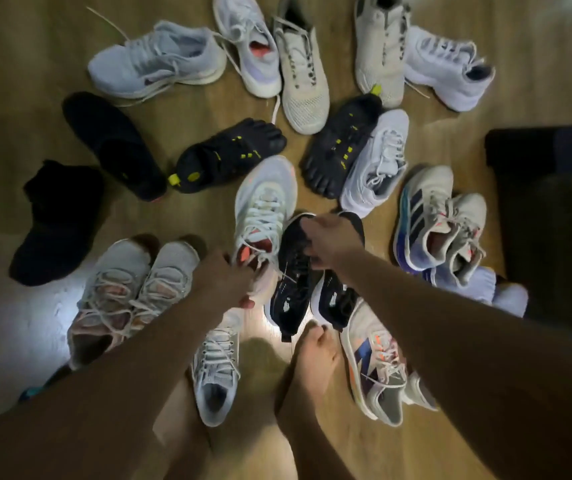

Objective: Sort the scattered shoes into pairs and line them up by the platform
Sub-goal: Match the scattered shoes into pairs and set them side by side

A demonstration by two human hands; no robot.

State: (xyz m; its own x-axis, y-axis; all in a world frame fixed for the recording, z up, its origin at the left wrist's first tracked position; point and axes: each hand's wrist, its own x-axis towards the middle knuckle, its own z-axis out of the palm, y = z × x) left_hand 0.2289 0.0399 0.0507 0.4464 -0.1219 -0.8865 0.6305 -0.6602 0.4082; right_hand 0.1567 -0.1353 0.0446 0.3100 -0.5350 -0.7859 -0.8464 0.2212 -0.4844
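Several shoes lie scattered on a wooden floor [7, 98]. My left hand [223, 278] grips the heel of a white sneaker with an orange lining [263, 206], toe pointing away from me. My right hand [329, 244] holds the collar of a black sneaker [293, 292]; a second black sneaker [334, 299] lies right beside it, partly under my forearm. Two black toe shoes with yellow accents [229, 161] [340, 143] sit just beyond. A pale pink pair [128, 289] stands side by side at the left.
White and beige sneakers [305, 81] fill the far side; two black shoes [114, 143] lie at left. Striped white sneakers [430, 220] [374, 358] sit at right. A dark platform [547, 168] stands at the right edge. My bare foot [312, 358] is between the shoes.
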